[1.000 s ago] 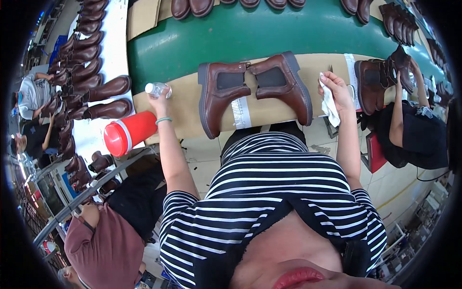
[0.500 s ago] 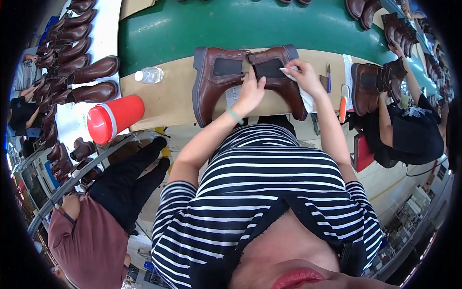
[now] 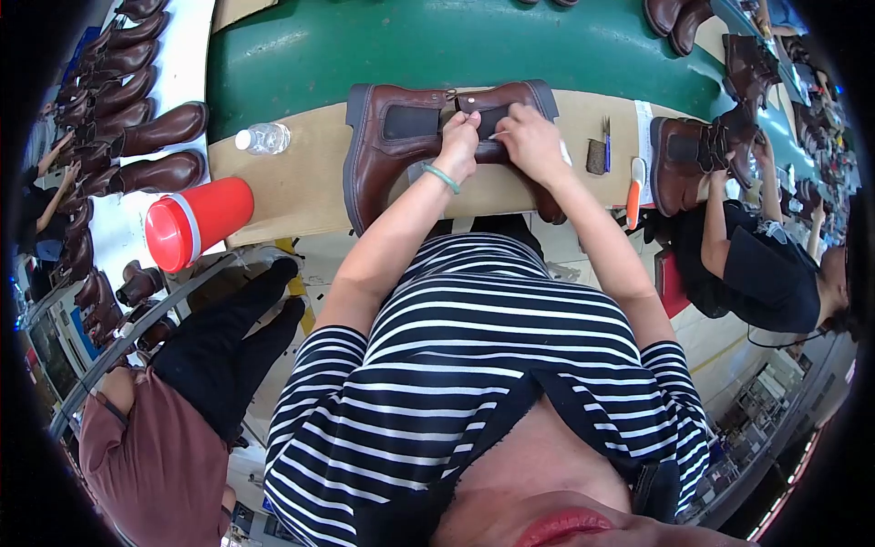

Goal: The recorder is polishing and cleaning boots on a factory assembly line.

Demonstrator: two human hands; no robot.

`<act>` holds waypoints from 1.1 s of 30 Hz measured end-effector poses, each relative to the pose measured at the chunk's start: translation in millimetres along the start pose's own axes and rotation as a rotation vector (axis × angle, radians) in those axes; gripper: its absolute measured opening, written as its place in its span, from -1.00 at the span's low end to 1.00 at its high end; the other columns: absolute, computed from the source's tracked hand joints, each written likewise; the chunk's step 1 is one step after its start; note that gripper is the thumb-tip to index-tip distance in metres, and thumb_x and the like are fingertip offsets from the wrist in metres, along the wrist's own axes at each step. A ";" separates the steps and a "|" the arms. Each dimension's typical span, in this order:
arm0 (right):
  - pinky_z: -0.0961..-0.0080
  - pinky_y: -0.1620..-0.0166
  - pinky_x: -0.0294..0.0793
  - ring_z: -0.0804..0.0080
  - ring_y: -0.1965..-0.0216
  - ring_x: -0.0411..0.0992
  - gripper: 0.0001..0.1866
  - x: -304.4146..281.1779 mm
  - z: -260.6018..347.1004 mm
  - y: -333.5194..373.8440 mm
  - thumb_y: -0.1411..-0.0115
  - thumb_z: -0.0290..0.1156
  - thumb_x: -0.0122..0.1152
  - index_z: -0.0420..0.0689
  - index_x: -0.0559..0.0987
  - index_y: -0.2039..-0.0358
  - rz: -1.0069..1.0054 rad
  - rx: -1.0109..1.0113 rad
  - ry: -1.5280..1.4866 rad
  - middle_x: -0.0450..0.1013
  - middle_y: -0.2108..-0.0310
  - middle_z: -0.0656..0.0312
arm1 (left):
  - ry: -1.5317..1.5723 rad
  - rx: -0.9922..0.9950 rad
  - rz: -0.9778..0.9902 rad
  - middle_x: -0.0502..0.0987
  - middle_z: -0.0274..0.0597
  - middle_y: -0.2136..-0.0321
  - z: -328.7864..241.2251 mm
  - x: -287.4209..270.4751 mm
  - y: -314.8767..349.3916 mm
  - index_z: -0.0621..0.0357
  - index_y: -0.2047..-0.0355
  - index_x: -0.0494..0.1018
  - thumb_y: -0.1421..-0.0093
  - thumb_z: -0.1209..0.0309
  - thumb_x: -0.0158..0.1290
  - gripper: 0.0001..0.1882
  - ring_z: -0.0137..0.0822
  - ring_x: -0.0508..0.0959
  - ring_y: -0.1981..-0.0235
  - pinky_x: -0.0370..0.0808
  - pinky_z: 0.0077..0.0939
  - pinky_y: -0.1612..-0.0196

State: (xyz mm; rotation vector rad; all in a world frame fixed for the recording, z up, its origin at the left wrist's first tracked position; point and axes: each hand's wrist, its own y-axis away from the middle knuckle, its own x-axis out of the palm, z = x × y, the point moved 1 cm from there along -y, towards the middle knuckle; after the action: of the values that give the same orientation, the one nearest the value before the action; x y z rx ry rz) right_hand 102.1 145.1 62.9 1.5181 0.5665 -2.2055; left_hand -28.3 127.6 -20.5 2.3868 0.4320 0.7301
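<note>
Two brown leather ankle boots lie on their sides in front of me, tops together and soles outward. The left boot (image 3: 366,169) shows a dark elastic panel; the right boot (image 3: 534,95) is partly covered by my hands. My left hand (image 3: 460,148), with a pale green bangle, is closed at the meeting tops, its thumb and fingers pinching the boot's top edge. My right hand (image 3: 532,144) is curled over the right boot's elastic panel, closed on a white cloth (image 3: 566,155), of which only small bits show beside the fingers.
Cardboard (image 3: 305,178) covers the near edge of the green table (image 3: 410,50). A clear bottle (image 3: 264,139) and red tumbler (image 3: 200,223) stand left; a brown block (image 3: 596,156), blue pen (image 3: 607,146) and orange-handled tool (image 3: 635,193) lie right. More boots (image 3: 169,132) line the left; co-workers flank me.
My right hand has moved left and down onto the elastic panel, bunching the cloth out of sight. My left fingers have gone from stretched out to pinched. The view has shifted slightly.
</note>
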 end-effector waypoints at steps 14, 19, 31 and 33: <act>0.26 0.41 0.44 0.18 0.43 0.47 -0.97 14.8 5.4 3.5 -0.03 -0.41 0.24 -0.05 0.56 0.49 -0.127 0.021 -0.055 0.40 0.45 0.24 | -0.137 0.052 -0.037 0.27 -0.46 0.63 1.7 2.2 -2.4 0.12 0.58 0.37 -0.27 0.39 0.01 -0.74 -0.55 0.17 0.52 0.18 -0.55 0.43; 0.26 0.38 0.44 0.15 0.45 0.47 -0.95 0.9 -10.0 2.4 0.00 -0.41 0.24 -0.05 0.55 0.53 -0.039 0.256 -0.051 0.39 0.45 0.20 | -0.120 0.055 -0.068 0.26 -0.46 0.64 7.8 1.2 -4.6 0.15 0.57 0.38 -0.27 0.38 0.01 -0.74 -0.55 0.16 0.56 0.14 -0.53 0.48; 0.21 0.34 0.46 0.14 0.40 0.49 -0.97 0.0 -7.5 -12.2 0.04 -0.41 0.23 -0.05 0.56 0.54 0.116 -0.009 -0.033 0.40 0.43 0.22 | -0.155 0.089 -0.046 0.33 -0.43 0.60 7.7 1.4 0.1 0.19 0.50 0.41 -0.28 0.36 0.01 -0.77 -0.54 0.23 0.51 0.23 -0.56 0.40; 0.20 0.29 0.46 0.10 0.36 0.47 -0.96 -11.8 -32.5 -13.9 0.03 -0.41 0.23 -0.07 0.56 0.53 0.230 0.132 0.163 0.41 0.41 0.20 | -0.155 0.074 -0.027 0.31 -0.45 0.60 7.1 1.1 1.9 0.19 0.49 0.40 -0.29 0.35 -0.01 -0.77 -0.55 0.21 0.49 0.22 -0.56 0.39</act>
State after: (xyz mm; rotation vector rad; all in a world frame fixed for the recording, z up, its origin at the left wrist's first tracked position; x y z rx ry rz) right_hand 123.8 175.4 64.8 1.7475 0.2807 -1.9902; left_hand -23.0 123.4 -23.6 2.4802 0.4317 0.5201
